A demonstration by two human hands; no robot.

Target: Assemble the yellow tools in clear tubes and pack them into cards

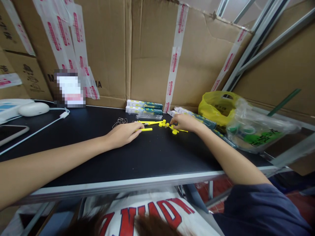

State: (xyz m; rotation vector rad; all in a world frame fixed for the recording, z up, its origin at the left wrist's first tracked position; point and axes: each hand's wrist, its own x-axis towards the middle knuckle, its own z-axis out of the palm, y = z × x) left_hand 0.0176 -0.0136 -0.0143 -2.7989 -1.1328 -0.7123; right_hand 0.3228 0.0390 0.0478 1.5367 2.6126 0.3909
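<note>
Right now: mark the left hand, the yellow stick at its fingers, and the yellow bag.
left hand (123, 133): head view, back of the hand.
yellow stick (145, 129): head view, free end past the fingertips.
yellow bag (214, 109): head view, front wall below the handle.

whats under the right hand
Yellow caps and a thin rod lie on the table at the fingertips of the right hand; whatever is under its palm is covered.

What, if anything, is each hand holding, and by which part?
Left hand holds a yellow stick by one end; right hand touches yellow caps, hold unclear.
</note>
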